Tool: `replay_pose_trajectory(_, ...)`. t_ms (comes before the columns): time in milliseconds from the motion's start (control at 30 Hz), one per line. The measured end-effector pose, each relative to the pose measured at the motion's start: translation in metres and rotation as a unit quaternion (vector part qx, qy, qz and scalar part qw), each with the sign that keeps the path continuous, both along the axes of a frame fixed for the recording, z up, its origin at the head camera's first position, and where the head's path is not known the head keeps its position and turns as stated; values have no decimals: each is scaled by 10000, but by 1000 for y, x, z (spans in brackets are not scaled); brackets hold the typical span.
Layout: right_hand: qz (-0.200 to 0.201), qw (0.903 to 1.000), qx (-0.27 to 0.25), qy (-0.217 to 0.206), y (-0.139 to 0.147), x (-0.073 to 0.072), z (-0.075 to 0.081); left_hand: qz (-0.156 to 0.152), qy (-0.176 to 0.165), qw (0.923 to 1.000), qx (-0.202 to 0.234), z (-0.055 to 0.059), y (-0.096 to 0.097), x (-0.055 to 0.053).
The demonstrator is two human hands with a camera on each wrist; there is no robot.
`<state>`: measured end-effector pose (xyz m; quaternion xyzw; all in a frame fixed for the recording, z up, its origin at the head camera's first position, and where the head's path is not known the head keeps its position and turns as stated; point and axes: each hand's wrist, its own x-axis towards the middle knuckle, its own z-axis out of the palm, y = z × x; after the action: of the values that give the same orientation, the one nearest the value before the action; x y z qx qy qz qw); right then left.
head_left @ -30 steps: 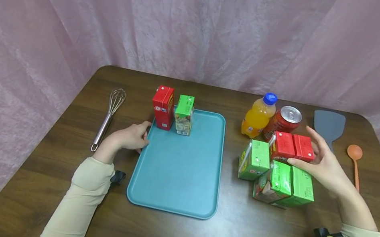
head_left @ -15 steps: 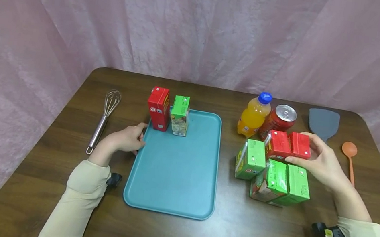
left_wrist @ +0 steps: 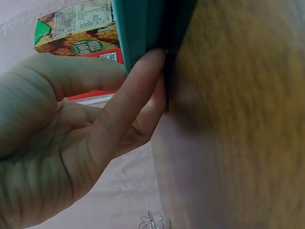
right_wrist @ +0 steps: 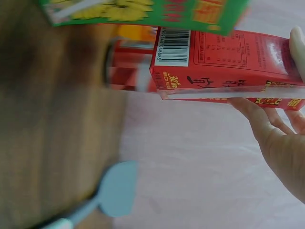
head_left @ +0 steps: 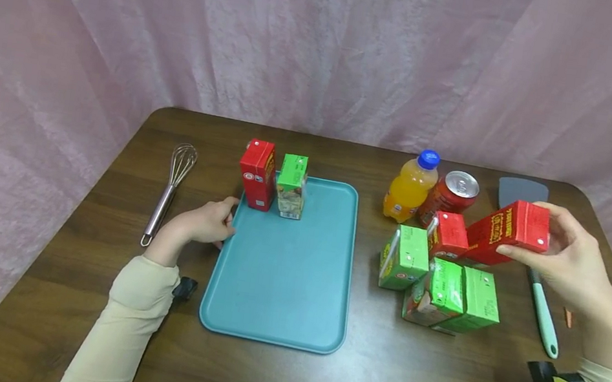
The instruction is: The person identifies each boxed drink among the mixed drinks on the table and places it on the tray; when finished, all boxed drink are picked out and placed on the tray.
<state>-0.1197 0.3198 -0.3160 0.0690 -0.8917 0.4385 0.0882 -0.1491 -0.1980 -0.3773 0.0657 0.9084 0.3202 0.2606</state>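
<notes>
My left hand (head_left: 207, 223) pinches the left rim of a blue tray (head_left: 282, 279); the left wrist view shows the fingers (left_wrist: 131, 102) at that rim. At the tray's back left corner stand a red drink carton (head_left: 258, 178) and a green drink carton (head_left: 291, 188). On the right, my right hand (head_left: 577, 265) grips another red drink carton (head_left: 502, 232), tilted, its top toward the palm. In the right wrist view its barcode end (right_wrist: 172, 45) points away from the hand. Close beside it stands a further red carton (head_left: 448, 236).
Several green cartons (head_left: 405, 257) stand between tray and right hand. Behind them are an orange drink bottle (head_left: 410, 189) and a red can (head_left: 452, 195). A spatula (head_left: 543, 316) lies under the right hand, which mostly hides an orange spoon. A whisk (head_left: 169, 191) lies left.
My right hand has gripped one red carton and drawn it up and right, away from the other red one, tilting it. The left hand stays at the tray's rim.
</notes>
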Motion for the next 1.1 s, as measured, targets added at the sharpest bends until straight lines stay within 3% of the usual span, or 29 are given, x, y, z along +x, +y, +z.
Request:
replay_pose_trajectory(267, -179, 9965, -401, 712, -6, 8, 33, -23, -11, 10000, -83, 0, 3, -1)
replay_pose_trajectory(533, -294, 9869, -817, 1359, -33, 8, 62, -58, 6, 9999, -137, -1, 3, -2)
replay_pose_trajectory(667, 54, 9696, -1978, 1443, -53, 7, 69, -87, 34, 9999, -138, -1, 2, -2)
replay_pose_trajectory(767, 409, 9392, -3128, 1358, -73, 4, 72, -88, 56, 9998, -149, -1, 1, -2)
replay_pose_trajectory(833, 534, 9309, -3372, 1298, -86, 2, 74, -80, 64, 9998, -144, -1, 0, -2)
replay_pose_trajectory(900, 753, 9156, -3756, 1219, -100, 0, 74, -73, 66, 9999, -135, -1, 0, -2)
replay_pose_trajectory(1000, 941, 9118, -3823, 1167, -119, -1, 74, -76, 68, 9999, -113, -1, 0, -2)
replay_pose_trajectory(1100, 1044, 9233, -3514, 1149, -138, -2, 70, -119, 63, 9999, -51, -1, 0, -2)
